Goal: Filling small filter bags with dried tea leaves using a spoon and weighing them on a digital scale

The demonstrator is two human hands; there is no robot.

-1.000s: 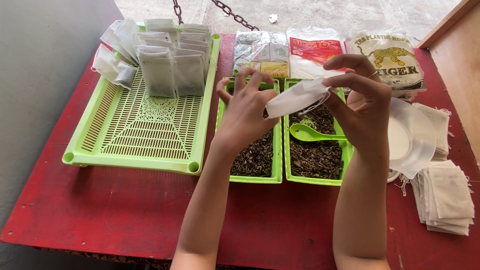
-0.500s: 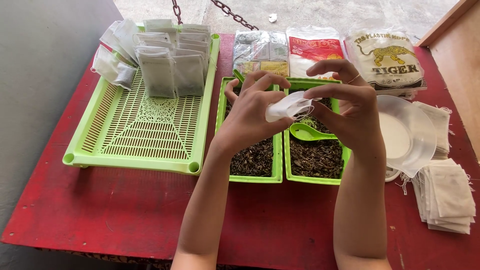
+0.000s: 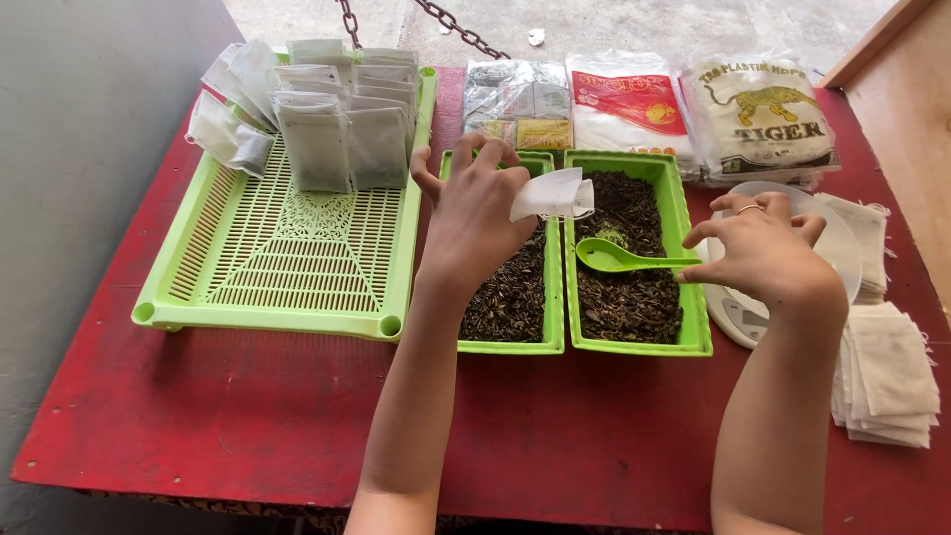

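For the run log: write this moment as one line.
left hand: holds white filter bag | right hand: at green spoon handle | spoon in tea tray

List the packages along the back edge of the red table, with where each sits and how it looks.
Clear plastic packet with grey and yellow contents: behind the left narrow green tray, rectangular.
White plastic packet with a red printed panel: behind the right narrow green tray.
White plastic packet with a yellow big-cat picture: far right, beside the red-panel packet, bulging.

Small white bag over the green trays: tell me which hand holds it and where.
The left hand pinches the small white bag at its left edge between its fingers. The right hand holds nothing.
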